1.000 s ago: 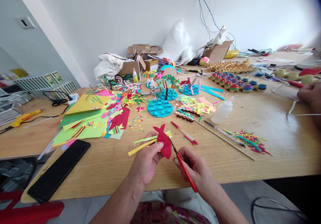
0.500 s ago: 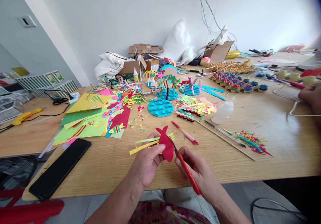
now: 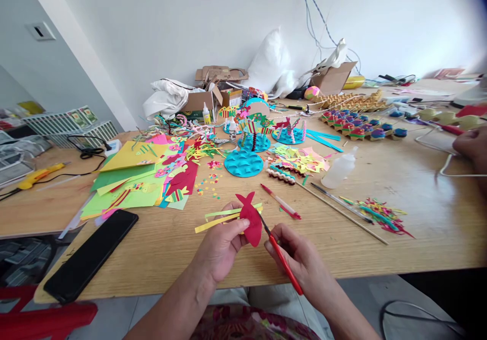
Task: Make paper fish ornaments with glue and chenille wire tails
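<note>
Between the thumb and fingers of my left hand (image 3: 222, 243) is a red paper fish (image 3: 250, 222), its forked tail pointing up and away. Yellow and green paper strips (image 3: 215, 223) stick out behind the fish on both sides, pinched in the same hand. My right hand (image 3: 297, 256) grips red-handled scissors (image 3: 284, 263). Their dark blades lie close to the fish's right edge, near the strip ends there; whether they touch the paper I cannot tell. Just beyond lies a red pen (image 3: 280, 201).
Coloured paper sheets (image 3: 129, 198) and a black phone (image 3: 93, 256) lie left. Ahead are a blue scalloped disc (image 3: 243, 163) and decorated blue bases. On the right are a glue bottle (image 3: 340, 169), a wooden stick (image 3: 346, 215), paper scraps (image 3: 384, 215) and another person's hand (image 3: 474, 149).
The fish and strips have shifted very slightly left in my left hand. The scissors stay beside the fish's right edge with almost no movement.
</note>
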Demonstrator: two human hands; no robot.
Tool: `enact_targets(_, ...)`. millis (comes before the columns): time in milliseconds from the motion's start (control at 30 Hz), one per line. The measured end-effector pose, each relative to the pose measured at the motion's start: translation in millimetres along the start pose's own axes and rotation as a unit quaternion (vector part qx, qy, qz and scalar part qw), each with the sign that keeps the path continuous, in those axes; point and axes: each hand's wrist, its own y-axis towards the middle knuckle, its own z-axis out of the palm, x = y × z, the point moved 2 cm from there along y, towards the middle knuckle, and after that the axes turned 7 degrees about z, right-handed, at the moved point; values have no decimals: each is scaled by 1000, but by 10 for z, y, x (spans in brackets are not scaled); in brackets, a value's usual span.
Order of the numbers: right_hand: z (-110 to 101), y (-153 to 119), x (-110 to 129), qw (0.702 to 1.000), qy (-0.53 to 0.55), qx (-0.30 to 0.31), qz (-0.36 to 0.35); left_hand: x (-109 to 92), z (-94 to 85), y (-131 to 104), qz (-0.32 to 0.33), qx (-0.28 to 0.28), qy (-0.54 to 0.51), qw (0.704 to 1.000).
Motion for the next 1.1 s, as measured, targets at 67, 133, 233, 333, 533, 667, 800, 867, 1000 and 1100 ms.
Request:
enact_targets(67, -7, -2, 15, 1000, -9, -7, 1, -8, -18, -2, -4, -6, 6, 1000)
enact_targets(133, -11, -2, 23, 1000, -15, -12, -1, -17, -35, -3, -4, -7, 11, 1000)
enact_targets(233, -1, -5, 22, 1000, -10, 7, -2, -26, -49, 1, -4, 2, 17, 1000)
enact_targets(333, 10, -18, 15, 999, 15, 39, 7, -25, -47, 6, -9, 12, 20, 1000)
enact_targets(533, 1, -28, -3, 998, 36, 42, 9, -8, -49, -7, -13, 9, 20, 1000)
enact_targets(667, 1, -16, -7, 999, 29, 34, 1, 1, -56, -21, -19, 12, 17, 1000)
enact_targets(800, -2, -8, 5, 1000, 14, 28, 0, 1, -59, -20, -24, 10, 13, 1000)
enact_targets(867, -6, -7, 10, 1000, 9, 28, 3, -2, -59, -13, -26, 13, 13, 1000)
enact_targets(1000, -18, -6, 12, 1000, -6, 21, -2, -10, -69, 2, -29, 19, 13, 999)
enact_targets(1100, -24, 0, 10, 1000, -27, 9, -9, -13, -84, 6, -32, 17, 13, 999)
